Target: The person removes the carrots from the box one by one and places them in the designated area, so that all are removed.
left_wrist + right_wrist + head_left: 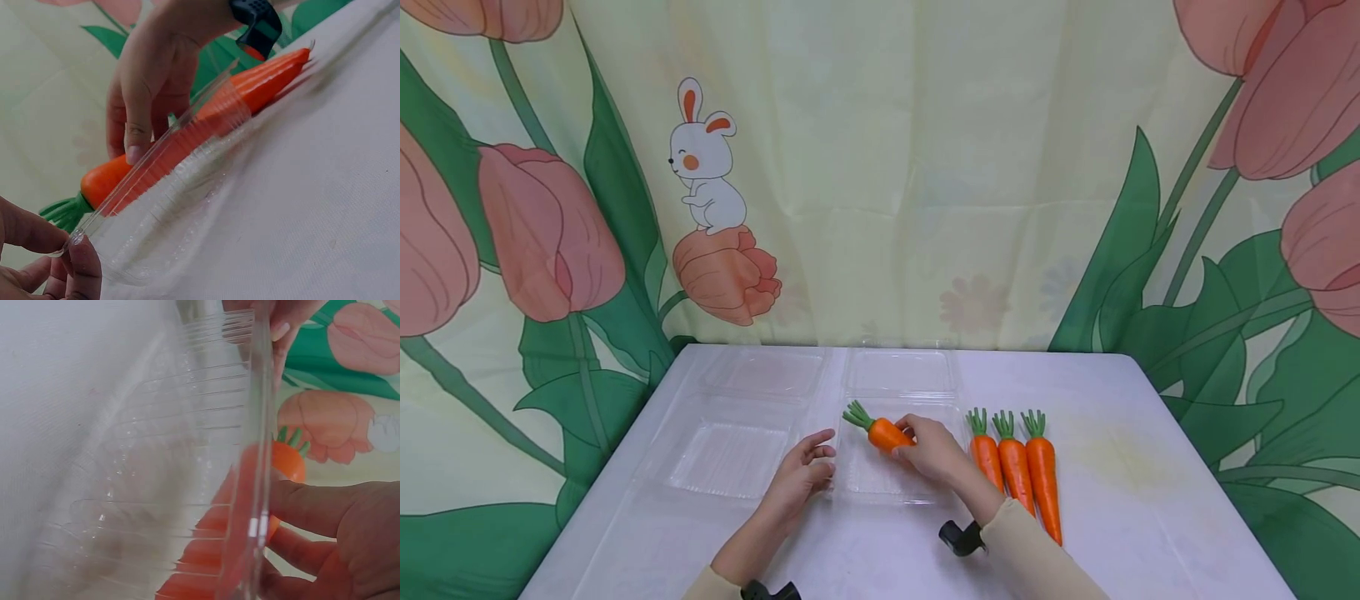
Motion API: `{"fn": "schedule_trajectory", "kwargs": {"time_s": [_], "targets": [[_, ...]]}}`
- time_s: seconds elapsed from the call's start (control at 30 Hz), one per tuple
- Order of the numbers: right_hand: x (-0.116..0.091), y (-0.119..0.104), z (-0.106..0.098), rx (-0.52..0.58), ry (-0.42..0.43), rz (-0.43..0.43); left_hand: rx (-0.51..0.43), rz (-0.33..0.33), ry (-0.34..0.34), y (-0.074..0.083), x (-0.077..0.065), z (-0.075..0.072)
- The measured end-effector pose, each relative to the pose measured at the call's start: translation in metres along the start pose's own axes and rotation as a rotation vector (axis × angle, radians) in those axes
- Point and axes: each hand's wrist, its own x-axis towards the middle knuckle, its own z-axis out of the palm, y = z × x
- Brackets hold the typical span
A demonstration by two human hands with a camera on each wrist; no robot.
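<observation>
An orange toy-like carrot with green stems (887, 435) is held in my right hand (934, 450), thumb and fingers about its body. It lies tilted over the near half of an open clear plastic clamshell box (887, 490), stems pointing far left. My left hand (801, 479) is at that box's left edge; in the left wrist view its thumb and a finger pinch the rim (76, 239). Seen through the ribbed wall (212, 431) in the right wrist view, the carrot's lower part is partly blurred.
Three more carrots (1013, 467) lie side by side right of the box, stems away from me, partly behind my right forearm. A second open clear box (730, 458) sits on the left. The white-covered table (1120, 517) meets a tulip-printed curtain (880, 208) at the back.
</observation>
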Motion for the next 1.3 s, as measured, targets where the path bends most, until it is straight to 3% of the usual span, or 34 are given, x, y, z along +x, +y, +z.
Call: {"fn": "schedule_trajectory", "kwargs": {"time_s": [0.57, 0.93, 1.3], "targets": [[0.006, -0.001, -0.017, 0.089, 0.074, 0.030, -0.023, 0.007, -0.004, -0.001, 0.001, 0.000], [0.005, 0.003, -0.029, 0.366, 0.014, 0.147, -0.023, 0.017, -0.009, -0.002, 0.001, 0.000], [0.000, 0.010, -0.038, 0.464, 0.011, 0.174, -0.036, 0.031, -0.006, -0.002, 0.002, 0.000]]}}
